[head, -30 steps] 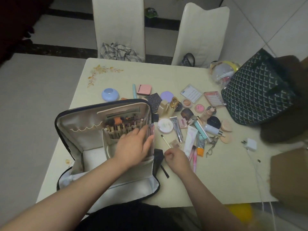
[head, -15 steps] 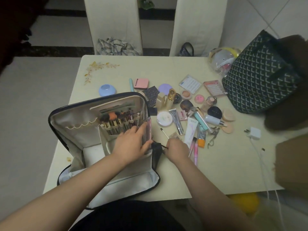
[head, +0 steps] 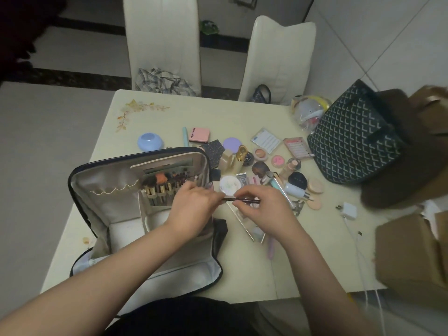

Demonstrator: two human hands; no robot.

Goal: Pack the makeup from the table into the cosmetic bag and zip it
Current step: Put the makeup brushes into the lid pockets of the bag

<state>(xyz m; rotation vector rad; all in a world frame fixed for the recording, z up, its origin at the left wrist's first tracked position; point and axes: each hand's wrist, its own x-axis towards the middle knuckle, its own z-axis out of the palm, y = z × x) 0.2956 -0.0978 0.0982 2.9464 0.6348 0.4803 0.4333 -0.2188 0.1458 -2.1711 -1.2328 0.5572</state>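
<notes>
Cream tabletop point(head: 242, 258) is filling my view, two white chairs point(head: 162, 42) standing behind it. At the left the cosmetic bag point(head: 101, 190) is lying unzipped, its lid propped up and brushes point(head: 164, 183) sitting in its pockets. I am seeing my left hand point(head: 194, 209) over the bag's right edge, fingers pinching one end of a thin dark pencil point(head: 242, 200). My right hand point(head: 269, 212) is gripping the other end just beside it, so the pencil is bridging both hands above the tabletop. Behind them loose makeup is lying scattered; a pink compact point(head: 199, 135) is reading "Moonkiss". Farther right a dark patterned tote point(head: 351, 141) is standing, with a white charger point(head: 348, 210) near it.
</notes>
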